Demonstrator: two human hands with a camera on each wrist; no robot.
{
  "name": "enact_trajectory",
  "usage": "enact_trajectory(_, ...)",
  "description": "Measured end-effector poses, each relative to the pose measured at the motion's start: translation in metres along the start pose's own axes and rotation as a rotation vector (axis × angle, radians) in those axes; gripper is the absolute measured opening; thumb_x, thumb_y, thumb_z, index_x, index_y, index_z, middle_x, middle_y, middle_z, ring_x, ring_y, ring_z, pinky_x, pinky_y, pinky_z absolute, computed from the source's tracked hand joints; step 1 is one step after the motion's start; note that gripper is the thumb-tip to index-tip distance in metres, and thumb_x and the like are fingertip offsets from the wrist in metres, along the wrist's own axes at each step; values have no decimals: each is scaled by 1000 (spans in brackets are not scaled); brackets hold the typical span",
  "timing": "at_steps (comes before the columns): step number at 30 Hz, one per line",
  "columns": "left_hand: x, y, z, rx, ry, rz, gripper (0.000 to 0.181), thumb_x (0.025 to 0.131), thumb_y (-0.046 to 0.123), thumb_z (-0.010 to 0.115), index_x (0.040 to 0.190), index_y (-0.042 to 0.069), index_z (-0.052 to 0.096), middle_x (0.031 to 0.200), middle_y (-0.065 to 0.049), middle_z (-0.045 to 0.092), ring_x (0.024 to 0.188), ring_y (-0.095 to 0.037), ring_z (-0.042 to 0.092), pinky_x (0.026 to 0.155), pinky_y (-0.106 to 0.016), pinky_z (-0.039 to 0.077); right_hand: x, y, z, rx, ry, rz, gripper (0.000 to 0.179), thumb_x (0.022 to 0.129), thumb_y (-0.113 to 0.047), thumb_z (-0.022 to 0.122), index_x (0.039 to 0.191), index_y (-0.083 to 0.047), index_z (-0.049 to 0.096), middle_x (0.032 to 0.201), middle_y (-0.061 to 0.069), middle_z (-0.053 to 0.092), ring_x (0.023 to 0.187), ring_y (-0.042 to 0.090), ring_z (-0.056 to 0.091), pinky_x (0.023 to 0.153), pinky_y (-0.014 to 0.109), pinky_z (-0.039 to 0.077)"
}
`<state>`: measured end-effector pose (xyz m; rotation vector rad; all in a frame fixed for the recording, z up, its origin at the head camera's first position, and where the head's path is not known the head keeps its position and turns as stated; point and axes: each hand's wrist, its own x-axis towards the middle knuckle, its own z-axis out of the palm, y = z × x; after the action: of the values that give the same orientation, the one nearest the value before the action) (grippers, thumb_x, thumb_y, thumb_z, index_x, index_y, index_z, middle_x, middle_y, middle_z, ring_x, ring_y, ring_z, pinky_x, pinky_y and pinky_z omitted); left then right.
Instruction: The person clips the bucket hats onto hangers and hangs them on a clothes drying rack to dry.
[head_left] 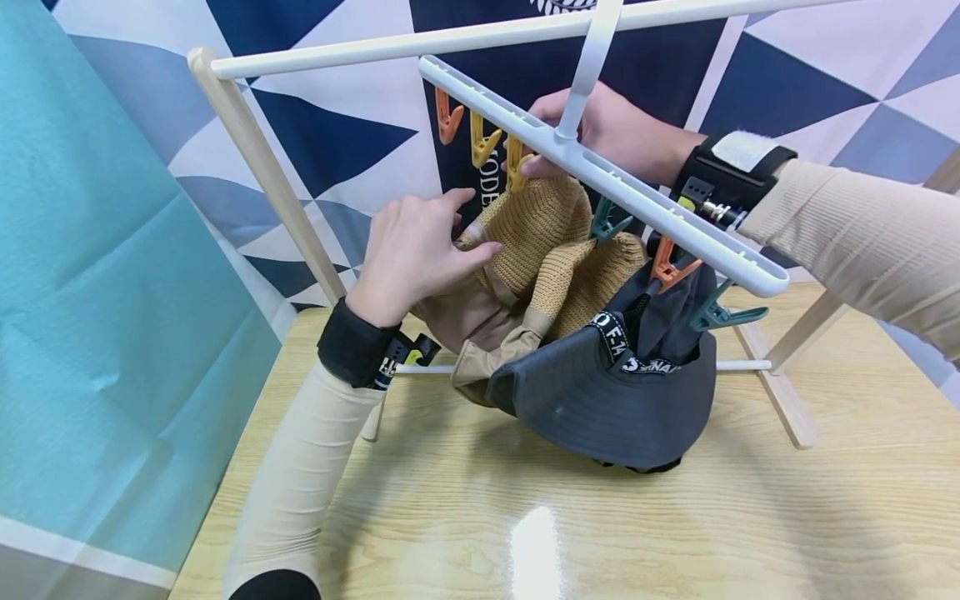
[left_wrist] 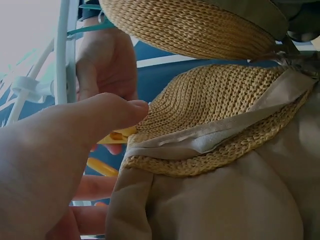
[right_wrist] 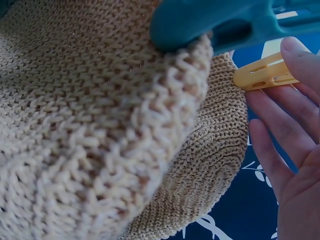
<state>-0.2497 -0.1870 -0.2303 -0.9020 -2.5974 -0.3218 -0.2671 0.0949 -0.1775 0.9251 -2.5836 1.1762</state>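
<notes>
My right hand (head_left: 600, 137) pinches a yellow clothes peg (head_left: 516, 164) between thumb and fingers. The peg's tip meets the edge of a tan knitted sun hat (head_left: 525, 229) with beige fabric. Beside the hat's left edge, my left hand (head_left: 416, 250) holds its thumb and fingers apart; in the left wrist view its thumb (left_wrist: 117, 111) overlaps the knit edge. Pegs hang from a pale plastic hanger bar (head_left: 600, 175). A teal peg (head_left: 606, 223) bites another part of the knit. A dark grey bucket hat (head_left: 607, 400) hangs at the right, by an orange peg (head_left: 670, 265).
The hanger hooks over a white rail (head_left: 405, 39) on a wooden-legged rack (head_left: 266, 171). At the bar's left end dangle another orange peg (head_left: 447, 115) and another yellow peg (head_left: 482, 140). A second teal peg (head_left: 723, 312) is at the right. Below is a wooden table (head_left: 450, 517).
</notes>
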Motion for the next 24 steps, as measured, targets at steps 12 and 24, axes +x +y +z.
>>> enact_trajectory(12,5,6,8,1,50,76,35,115,31,65,95,8,81,74,-8,68,71,-32,69,64,-46,52,0,-1,3,22,-4,-14,20,101,-12,85,120,-7,82,101,-4,78,105,20,66,93,30,49)
enact_trajectory(24,6,7,15,-38,93,43,33,116,30,63,102,9,84,81,-10,76,75,-35,72,62,-49,55,0,-1,2,-1,-11,-11,17,102,-11,84,118,-8,81,101,-3,77,101,20,66,88,27,52)
